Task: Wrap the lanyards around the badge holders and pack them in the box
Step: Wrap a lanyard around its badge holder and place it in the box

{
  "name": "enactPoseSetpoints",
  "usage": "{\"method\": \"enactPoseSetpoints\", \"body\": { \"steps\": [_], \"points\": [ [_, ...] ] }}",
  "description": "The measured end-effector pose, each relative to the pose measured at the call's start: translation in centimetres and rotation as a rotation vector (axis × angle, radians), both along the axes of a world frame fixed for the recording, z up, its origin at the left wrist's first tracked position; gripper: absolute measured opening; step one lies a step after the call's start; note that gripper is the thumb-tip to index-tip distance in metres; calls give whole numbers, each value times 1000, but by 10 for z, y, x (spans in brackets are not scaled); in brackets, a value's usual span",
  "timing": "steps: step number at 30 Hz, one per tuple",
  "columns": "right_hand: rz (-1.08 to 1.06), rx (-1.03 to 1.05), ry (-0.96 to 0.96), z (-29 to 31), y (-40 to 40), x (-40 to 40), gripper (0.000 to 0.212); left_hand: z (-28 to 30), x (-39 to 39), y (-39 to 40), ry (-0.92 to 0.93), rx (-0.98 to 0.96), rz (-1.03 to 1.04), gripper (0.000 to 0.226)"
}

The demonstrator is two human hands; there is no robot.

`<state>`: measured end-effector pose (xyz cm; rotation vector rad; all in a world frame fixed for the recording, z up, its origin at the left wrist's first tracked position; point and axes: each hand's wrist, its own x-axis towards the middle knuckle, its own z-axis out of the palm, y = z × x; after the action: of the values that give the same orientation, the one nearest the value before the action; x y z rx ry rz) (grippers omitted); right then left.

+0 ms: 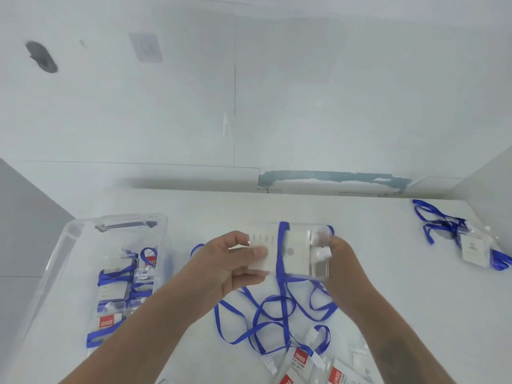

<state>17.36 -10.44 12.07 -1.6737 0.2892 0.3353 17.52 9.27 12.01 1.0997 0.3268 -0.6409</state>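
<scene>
Above the middle of the white surface (388, 273), both hands hold 1 clear plastic badge holder with a white card inside (293, 252), a blue ribbon lanyard (282, 273) crossing it once and trailing in loose loops below. Likely trouble: the dangling loops could snag the unwrapped badge holders (302, 364) at the near edge, or the single turn could slide off the slick plastic if tension drops. The left hand (230, 264) pinches the holder's left end, thumb on top, fingers curled beneath. The right hand (336, 259) grips the right end by the white clip; its fingers are mostly hidden. The clear plastic box (69, 245), toward the left edge, already holds wrapped holders.
</scene>
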Motion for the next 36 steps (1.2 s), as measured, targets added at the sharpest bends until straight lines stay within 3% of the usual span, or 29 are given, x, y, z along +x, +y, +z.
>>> {"method": "enactPoseSetpoints", "body": {
  "steps": [2,4,5,7,10,13,17,21,24,26,29,32,36],
  "points": [
    [-23,-157,21,-12,15,-10,42,1,4,-4,17,18,133,17],
    [73,-231,-43,-16,31,-24,26,0,9,-6,-8,164,219,11],
    [136,-264,-74,-16,39,-30,16,-3,12,-5,-53,327,234,11],
    [280,-477,-155,-19,42,-37,21,-9,17,2,-215,674,197,11],
    [416,-702,-319,0,33,-27,23,-10,17,15,-343,858,34,11],
    [409,-667,-378,22,16,-7,10,-6,11,22,-313,835,-146,12],
    [237,-331,-240,28,3,20,7,10,8,29,-174,557,-264,17],
    [13,-21,-50,7,13,16,13,18,6,31,-52,210,-164,21],
    [-15,-188,27,-15,35,-4,25,12,6,32,37,96,64,19],
    [97,-305,-50,-20,52,-23,24,5,10,34,48,148,196,17],
    [318,-465,-240,-21,66,-42,19,-7,13,45,-54,510,261,13],
    [409,-608,-352,-6,66,-37,20,-14,9,58,-176,756,150,13],
    [474,-567,-327,26,58,-14,16,-13,-3,69,-221,778,-60,16]
  ]
}}
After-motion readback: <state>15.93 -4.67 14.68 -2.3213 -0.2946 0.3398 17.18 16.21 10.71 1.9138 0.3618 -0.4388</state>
